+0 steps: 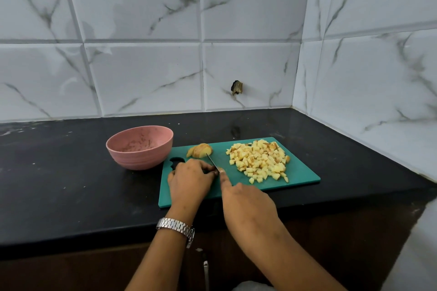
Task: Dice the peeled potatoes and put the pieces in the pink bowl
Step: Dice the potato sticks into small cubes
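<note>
Two bare forearms reach in over the front edge of the table (71,184), the left one wearing a silver watch (176,225). The right hand (248,205) lies low over the near side of a green cutting board (302,172). Its grip is closed on a knife (211,161), the forefinger stretched along the back of the blade and the handle hidden under the palm. The thin blade points away toward the back of the board. The left hand (189,182) sits just beside the blade on its left with the fingers curled down onto the board. Whatever its grip covers is hidden, so I cannot tell if it holds anything.

Just past the knife tip, by the board's back left corner, is a potato half (199,150), pale yellow with brownish patches and already cut into slices that lean together. On the right half of the board is a loose heap of diced pieces (260,160). They are small, roughly square cubes, creamy yellow, and a few have tan edges.

The pink bowl (139,156) stands upright on the table at the board's left back corner. Its inside is smeared with brownish traces, and the view does not show whether it touches the board. The board lies near the table's front edge, toward the right-hand corner where the tiled walls (142,73) meet.
</note>
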